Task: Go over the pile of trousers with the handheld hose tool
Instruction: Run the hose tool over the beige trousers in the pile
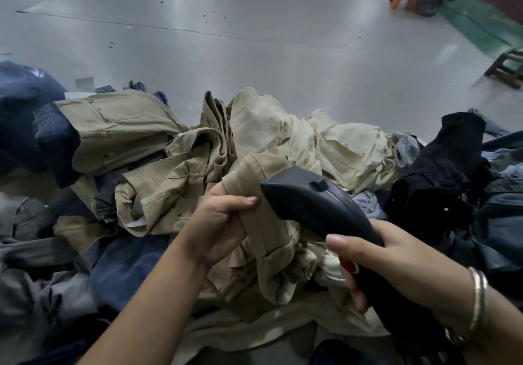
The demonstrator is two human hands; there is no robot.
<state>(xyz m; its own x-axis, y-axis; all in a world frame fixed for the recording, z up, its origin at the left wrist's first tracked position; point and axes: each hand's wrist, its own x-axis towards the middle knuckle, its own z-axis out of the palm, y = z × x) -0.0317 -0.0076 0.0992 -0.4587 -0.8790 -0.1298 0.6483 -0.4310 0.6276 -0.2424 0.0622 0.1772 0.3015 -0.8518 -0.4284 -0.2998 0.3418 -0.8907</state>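
2 hands are at work. The left hand (pixel 218 223) holds 1 tan trouser leg (pixel 263 220), fingers curled round it. The right hand (pixel 387 260) grips 1 dark hose tool (pixel 317 203) (its nose touches that leg). The pile of trousers (pixel 175 166) lies on 1 grey table (pixel 226 39): tan, cream, blue, black, too many to count.

A grey, glossy worktop (pixel 226 25) carries the pile of trousers (pixel 198 152), heaped along its near side: khaki and cream pairs in the middle, dark blue denim (pixel 25 104) at left, black ones (pixel 441 172) at right (small dark specks dot the bare surface beyond).
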